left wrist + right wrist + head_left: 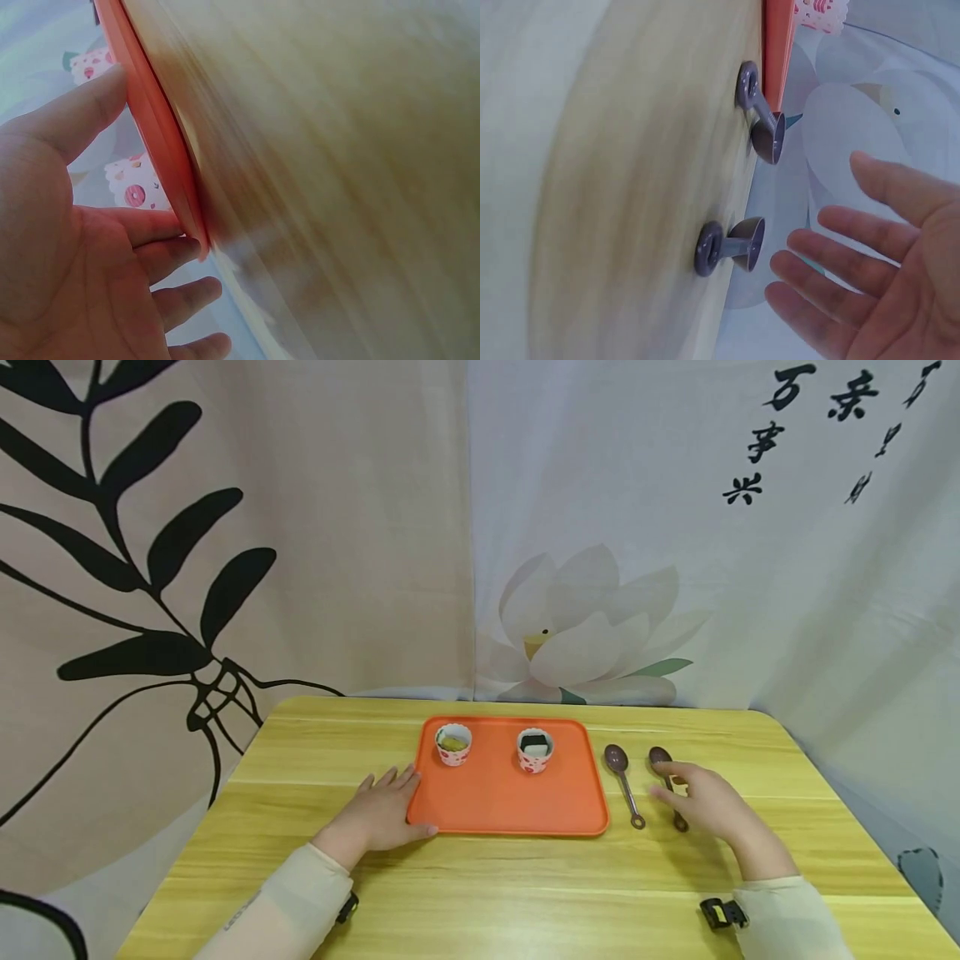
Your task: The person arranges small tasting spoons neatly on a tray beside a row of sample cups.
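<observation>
An orange tray point(502, 806) lies on the wooden table, bearing two small patterned paper cups. My left hand point(382, 814) touches the tray's left side with its fingers extended, thumb by the front edge. In the left wrist view, the thumb and some fingers point(172, 255) meet the tray's rim. To the right of the tray lie two dark brown spoons, a left one point(617, 760) and a right one point(681, 821). My right hand point(705, 797) hovers beside and above the right spoon. The right wrist view shows its fingers point(840, 262) spread, apart from both spoons.
The left cup point(453, 758) contains something yellowish green; the right cup point(534, 764) contains a dark and a white piece. Behind the table point(525, 893) hangs a printed curtain point(360, 527). The table's back edge runs close behind the tray.
</observation>
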`<action>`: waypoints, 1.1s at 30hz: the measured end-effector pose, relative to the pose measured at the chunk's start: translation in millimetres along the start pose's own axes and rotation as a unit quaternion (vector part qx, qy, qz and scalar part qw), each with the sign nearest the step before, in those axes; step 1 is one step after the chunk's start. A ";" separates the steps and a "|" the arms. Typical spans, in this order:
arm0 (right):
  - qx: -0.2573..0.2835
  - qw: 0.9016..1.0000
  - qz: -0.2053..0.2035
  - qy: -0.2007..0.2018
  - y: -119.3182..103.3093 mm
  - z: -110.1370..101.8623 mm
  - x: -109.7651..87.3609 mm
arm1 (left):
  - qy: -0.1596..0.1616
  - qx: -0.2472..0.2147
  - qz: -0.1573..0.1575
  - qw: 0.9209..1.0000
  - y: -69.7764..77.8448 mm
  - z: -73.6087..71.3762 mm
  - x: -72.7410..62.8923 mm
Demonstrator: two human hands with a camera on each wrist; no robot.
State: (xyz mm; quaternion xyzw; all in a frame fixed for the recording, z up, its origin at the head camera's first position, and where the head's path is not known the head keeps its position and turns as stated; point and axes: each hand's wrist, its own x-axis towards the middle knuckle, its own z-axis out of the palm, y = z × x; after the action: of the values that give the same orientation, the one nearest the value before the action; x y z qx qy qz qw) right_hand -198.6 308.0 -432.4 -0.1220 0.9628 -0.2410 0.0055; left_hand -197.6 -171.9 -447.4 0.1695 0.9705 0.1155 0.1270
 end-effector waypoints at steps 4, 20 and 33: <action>0.002 1.000 0.018 0.006 6.2 -0.5 1.9 | 0.000 -0.001 -0.002 1.000 -0.3 -0.1 -0.4; 0.073 0.996 0.055 -0.007 15.6 3.0 4.4 | 0.003 -0.009 -0.006 1.000 -2.8 -0.5 -3.8; 0.053 0.995 0.086 -0.022 23.6 1.7 6.0 | 0.003 -0.013 -0.004 1.000 1.2 0.6 -2.3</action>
State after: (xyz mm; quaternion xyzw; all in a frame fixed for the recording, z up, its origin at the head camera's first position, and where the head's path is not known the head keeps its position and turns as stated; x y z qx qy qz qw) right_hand -209.9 325.9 -444.6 -0.0433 0.9553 -0.2873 0.0539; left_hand -195.0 -171.5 -447.2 0.1639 0.9699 0.1279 0.1267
